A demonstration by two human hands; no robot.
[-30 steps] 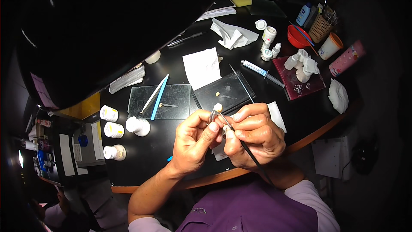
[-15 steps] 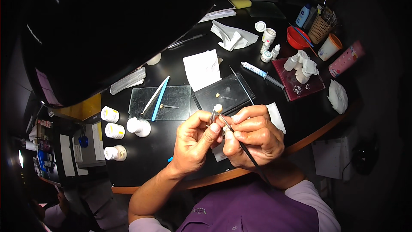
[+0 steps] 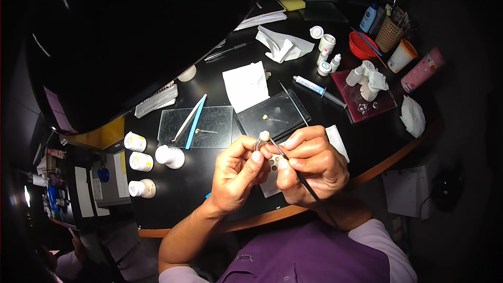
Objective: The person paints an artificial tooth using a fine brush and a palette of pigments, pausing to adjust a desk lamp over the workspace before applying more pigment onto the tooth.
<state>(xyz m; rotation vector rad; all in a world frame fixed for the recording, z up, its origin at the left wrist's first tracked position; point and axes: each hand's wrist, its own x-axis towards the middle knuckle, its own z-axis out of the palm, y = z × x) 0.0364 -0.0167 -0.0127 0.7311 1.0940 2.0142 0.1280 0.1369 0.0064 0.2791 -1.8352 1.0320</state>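
Note:
My left hand [image 3: 236,173] is closed, thumb and fingertips pinching a short thin holder [image 3: 257,145] whose kind I cannot make out. At its top sits a small whitish dental crown [image 3: 264,135]. My right hand [image 3: 317,162] grips a fine brush [image 3: 309,186] with a long dark handle, its tip close to or touching the crown's right side. Beyond the hands, another tooth-coloured piece [image 3: 265,117] on a pin lies on a black slab [image 3: 249,119]. A similar piece [image 3: 197,131] rests on a glass plate [image 3: 222,115] to the left.
Blue-and-white tweezers [image 3: 196,120] lie across the glass plate. White bottles [image 3: 141,161] stand at left. A paste syringe [image 3: 314,85], a dark red slab [image 3: 385,107] with small bottles, and a red bowl [image 3: 361,47] are at right. A large black shape [image 3: 131,31] covers the upper left.
Both hands keep their grips. The crown has dropped slightly and turned a little, and the brush has shifted slightly with my right hand. More of a spotted white card shows between the hands.

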